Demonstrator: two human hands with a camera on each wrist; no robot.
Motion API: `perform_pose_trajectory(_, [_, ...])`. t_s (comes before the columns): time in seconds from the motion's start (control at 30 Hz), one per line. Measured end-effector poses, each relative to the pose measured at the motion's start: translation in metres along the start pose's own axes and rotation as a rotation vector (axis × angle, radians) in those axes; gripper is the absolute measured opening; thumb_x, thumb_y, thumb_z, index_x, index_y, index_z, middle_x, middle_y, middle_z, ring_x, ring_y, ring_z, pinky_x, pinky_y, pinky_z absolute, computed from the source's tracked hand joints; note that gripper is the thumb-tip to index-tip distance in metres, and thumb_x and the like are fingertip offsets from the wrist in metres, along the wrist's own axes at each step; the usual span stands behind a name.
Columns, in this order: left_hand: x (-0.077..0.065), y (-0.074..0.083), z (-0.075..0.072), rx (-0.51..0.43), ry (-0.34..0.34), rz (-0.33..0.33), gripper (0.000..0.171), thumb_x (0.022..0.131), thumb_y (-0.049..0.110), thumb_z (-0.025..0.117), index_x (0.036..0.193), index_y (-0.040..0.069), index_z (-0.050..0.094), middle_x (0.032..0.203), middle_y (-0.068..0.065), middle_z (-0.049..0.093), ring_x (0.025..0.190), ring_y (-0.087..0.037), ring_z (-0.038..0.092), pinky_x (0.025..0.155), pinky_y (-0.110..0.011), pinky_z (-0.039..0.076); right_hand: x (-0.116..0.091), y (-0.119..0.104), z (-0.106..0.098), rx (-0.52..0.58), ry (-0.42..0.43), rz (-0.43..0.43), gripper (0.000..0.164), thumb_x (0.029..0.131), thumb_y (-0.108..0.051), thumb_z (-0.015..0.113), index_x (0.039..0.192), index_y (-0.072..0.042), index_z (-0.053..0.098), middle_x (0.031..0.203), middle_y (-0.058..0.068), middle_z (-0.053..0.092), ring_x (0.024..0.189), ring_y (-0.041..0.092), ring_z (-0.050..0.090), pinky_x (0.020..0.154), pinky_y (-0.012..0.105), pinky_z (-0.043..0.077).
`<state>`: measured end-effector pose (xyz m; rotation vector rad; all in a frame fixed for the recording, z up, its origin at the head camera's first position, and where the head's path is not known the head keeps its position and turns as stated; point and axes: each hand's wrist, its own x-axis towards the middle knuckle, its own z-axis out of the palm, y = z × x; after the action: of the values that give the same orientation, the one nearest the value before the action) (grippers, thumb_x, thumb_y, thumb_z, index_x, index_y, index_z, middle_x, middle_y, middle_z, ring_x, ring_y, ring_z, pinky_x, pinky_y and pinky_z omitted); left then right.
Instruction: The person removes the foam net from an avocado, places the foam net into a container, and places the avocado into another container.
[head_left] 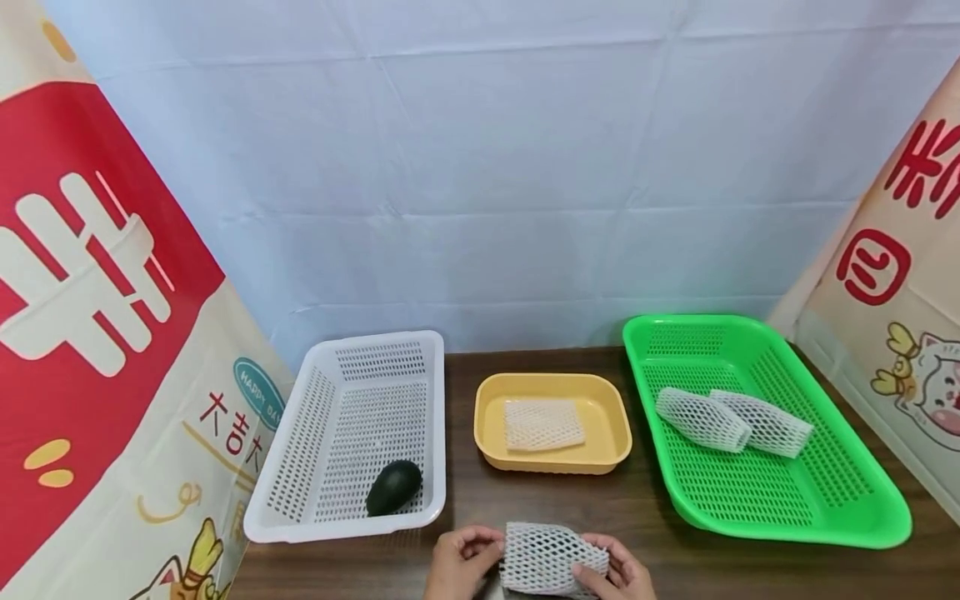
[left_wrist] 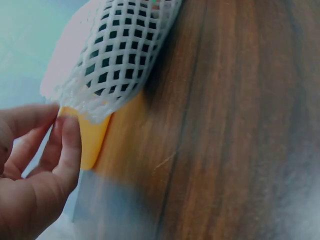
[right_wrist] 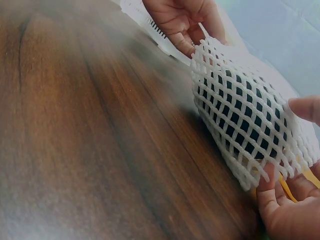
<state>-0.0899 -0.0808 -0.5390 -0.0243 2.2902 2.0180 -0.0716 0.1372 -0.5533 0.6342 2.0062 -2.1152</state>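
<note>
Between both hands, at the front of the table, is a white foam net sleeve with a dark avocado showing through its mesh. My left hand pinches the sleeve's left end between thumb and fingers; the left wrist view shows those fingertips right at the bunched edge. On the other end, my right hand grips the net around the avocado, thumb on one side and fingers below. Much of the avocado is hidden by the mesh.
A white basket at left holds another dark avocado. Behind the hands stands a yellow tray with flat foam net in it. The green basket at right contains two netted pieces. A pale cloth wall closes the back.
</note>
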Motion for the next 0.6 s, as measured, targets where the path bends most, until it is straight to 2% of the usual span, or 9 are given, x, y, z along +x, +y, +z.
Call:
perform_pose_trajectory(0.13, [-0.004,-0.007,0.008,-0.039,-0.121,-0.084,0.013,0.072,0.001,0.067,0.084,-0.003,0.067,0.074,-0.006,0.064,0.065,-0.009,0.058,0.057,-0.020,0.046,0.006,0.013,-0.007,0.022,0.018,0.057,0.058,0.058,-0.022,0.082,0.106,0.000,0.059,0.087,0.009,0.062,0.076,0.022,0.059,0.062,0.035,0.049])
perform_pose_trajectory(0.27, [-0.004,-0.011,0.013,-0.056,-0.169,-0.157,0.019,0.071,0.000,0.064,0.090,-0.005,0.064,0.079,-0.006,0.063,0.072,-0.014,0.060,0.064,-0.025,0.048,0.011,0.022,-0.009,0.058,-0.003,0.056,0.057,0.058,-0.019,0.082,0.106,0.001,0.059,0.088,0.010,0.062,0.076,0.024,0.059,0.061,0.037,0.050])
perform_pose_trajectory(0.43, [0.001,-0.010,0.014,-0.069,-0.218,-0.147,0.028,0.068,-0.003,0.066,0.096,-0.006,0.062,0.086,-0.005,0.061,0.079,-0.018,0.060,0.071,-0.030,0.048,0.015,0.021,-0.007,0.077,0.005,0.050,0.056,0.059,-0.019,0.082,0.106,0.000,0.060,0.088,0.010,0.062,0.076,0.023,0.059,0.061,0.037,0.050])
perform_pose_trajectory(0.6, [0.006,-0.014,0.014,-0.159,-0.243,-0.097,0.041,0.064,-0.010,0.066,0.103,-0.014,0.054,0.092,-0.009,0.060,0.083,-0.021,0.057,0.074,-0.033,0.048,0.016,0.017,-0.003,0.086,0.015,0.043,0.055,0.058,-0.017,0.082,0.106,0.000,0.060,0.087,0.010,0.063,0.076,0.022,0.059,0.061,0.036,0.050])
